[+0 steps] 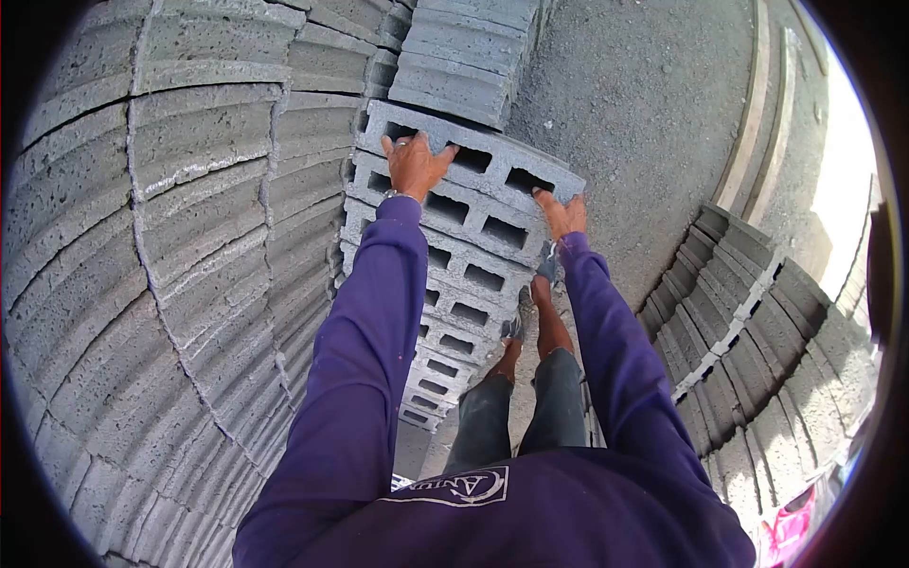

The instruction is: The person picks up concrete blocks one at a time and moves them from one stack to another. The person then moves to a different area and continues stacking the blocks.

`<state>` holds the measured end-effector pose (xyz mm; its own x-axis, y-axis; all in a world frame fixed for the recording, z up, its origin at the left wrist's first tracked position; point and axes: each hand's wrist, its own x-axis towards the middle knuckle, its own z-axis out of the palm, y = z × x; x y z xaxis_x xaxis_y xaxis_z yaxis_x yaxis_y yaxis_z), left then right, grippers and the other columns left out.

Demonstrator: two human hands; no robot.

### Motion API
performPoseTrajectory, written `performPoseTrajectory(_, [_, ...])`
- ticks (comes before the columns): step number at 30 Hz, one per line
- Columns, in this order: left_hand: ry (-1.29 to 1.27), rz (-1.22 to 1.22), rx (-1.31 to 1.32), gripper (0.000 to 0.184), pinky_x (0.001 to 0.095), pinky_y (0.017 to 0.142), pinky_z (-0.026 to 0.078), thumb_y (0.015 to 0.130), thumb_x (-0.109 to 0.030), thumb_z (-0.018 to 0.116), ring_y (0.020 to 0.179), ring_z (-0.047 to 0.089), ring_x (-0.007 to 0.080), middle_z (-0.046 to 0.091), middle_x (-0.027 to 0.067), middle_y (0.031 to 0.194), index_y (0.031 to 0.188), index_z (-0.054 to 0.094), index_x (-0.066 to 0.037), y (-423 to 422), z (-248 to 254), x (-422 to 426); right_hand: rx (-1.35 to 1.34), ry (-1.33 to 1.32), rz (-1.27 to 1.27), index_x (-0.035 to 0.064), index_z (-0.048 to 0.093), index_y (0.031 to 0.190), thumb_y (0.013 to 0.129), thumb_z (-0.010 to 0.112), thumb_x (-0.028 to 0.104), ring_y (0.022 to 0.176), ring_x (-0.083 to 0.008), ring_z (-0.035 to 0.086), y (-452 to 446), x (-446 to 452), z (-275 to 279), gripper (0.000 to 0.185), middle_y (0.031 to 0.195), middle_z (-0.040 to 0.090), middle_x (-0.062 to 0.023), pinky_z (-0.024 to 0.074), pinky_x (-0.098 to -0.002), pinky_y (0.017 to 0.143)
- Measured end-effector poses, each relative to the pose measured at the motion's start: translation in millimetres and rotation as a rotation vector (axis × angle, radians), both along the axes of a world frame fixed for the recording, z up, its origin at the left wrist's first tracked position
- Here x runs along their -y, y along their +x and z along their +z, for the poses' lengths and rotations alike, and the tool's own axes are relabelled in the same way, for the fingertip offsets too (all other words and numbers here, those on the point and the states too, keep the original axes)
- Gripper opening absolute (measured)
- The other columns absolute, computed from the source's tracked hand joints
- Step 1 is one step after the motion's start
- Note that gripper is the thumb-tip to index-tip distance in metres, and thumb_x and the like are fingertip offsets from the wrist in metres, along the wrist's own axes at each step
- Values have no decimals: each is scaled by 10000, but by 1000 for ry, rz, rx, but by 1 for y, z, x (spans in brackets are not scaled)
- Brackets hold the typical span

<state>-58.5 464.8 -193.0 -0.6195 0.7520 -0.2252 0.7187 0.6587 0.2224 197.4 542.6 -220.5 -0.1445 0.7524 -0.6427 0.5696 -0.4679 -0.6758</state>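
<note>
Left hand (415,168) and right hand (565,217) both clasping rough grey block (498,168) at its rectangular holes (472,161); hollow-block stack (454,290) under block; gritty ground (625,133) right of block.

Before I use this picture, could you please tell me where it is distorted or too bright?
Head view: the left stack bows strongly, corners go black; head view: glare whitens the upper right edge, sun patches the right stack; head view: the left hand and right hand, on the block, sit in soft shade, fairly sharp.
</note>
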Motion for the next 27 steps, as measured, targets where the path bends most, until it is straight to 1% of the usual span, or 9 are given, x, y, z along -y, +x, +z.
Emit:
performPoseTrajectory(5, [222,-77,-138,524,523,1103,202,804,-362,658,1203,490,370,595,213,1185,1148,581,27,19,11,25,14,-26,190,-132,256,1397,618,765,623,1250,-420,448,24,5,-23,1198,1314,435,-365,375,-413,1035])
performPoseTrajectory(9, [446,38,-21,333,466,966,393,856,-222,603,1088,541,367,603,193,1129,1106,586,-1,64,45,88,-124,-10,108,-80,278,1414,694,707,644,1233,-390,478,74,53,3,1107,1313,470,-318,409,-398,1008])
performPoseTrajectory(11, [401,131,39,286,424,904,448,861,-190,606,1016,569,368,620,201,1059,1076,601,-2,103,60,141,-58,-128,115,-63,313,1408,735,692,609,1191,-367,521,125,85,17,1024,1297,504,-282,425,-383,986])
performPoseTrajectory(12, [369,189,118,301,415,886,464,857,-209,617,981,598,346,631,192,1039,1060,602,13,123,56,176,149,-23,232,-103,442,1310,740,667,619,1076,-322,604,152,104,23,947,1098,643,-227,449,-358,938])
performPoseTrajectory(15, [97,547,627,333,352,792,510,862,-259,614,888,667,255,685,179,958,1058,632,10,191,68,286,476,-223,533,-52,549,1246,741,653,592,1110,-350,588,253,160,33,825,1145,631,-233,443,-377,955])
performPoseTrajectory(19, [-487,543,861,517,447,866,463,802,-426,612,1021,601,413,652,273,978,921,664,75,264,71,452,666,-452,427,-82,633,1080,686,719,564,1045,-386,616,339,204,113,762,1093,630,-285,475,-411,897])
performPoseTrajectory(21, [-550,522,687,565,450,885,459,772,-445,641,1048,589,425,631,295,1046,985,661,78,288,148,454,574,-447,277,-84,652,1026,731,728,477,922,-359,665,433,254,41,638,992,671,-247,524,-411,800])
performPoseTrajectory(23, [-574,444,811,557,456,875,462,780,-448,639,1023,597,430,638,283,1048,1000,665,63,297,161,477,394,-551,105,2,689,1000,812,668,384,741,-255,685,391,226,152,426,924,688,-140,516,-393,586])
performPoseTrajectory(27, [-578,626,829,478,451,839,473,804,-396,629,967,623,413,666,256,986,972,677,48,303,127,498,244,-508,-80,27,666,1061,826,642,384,739,-243,681,401,214,152,428,912,692,-118,494,-355,557])
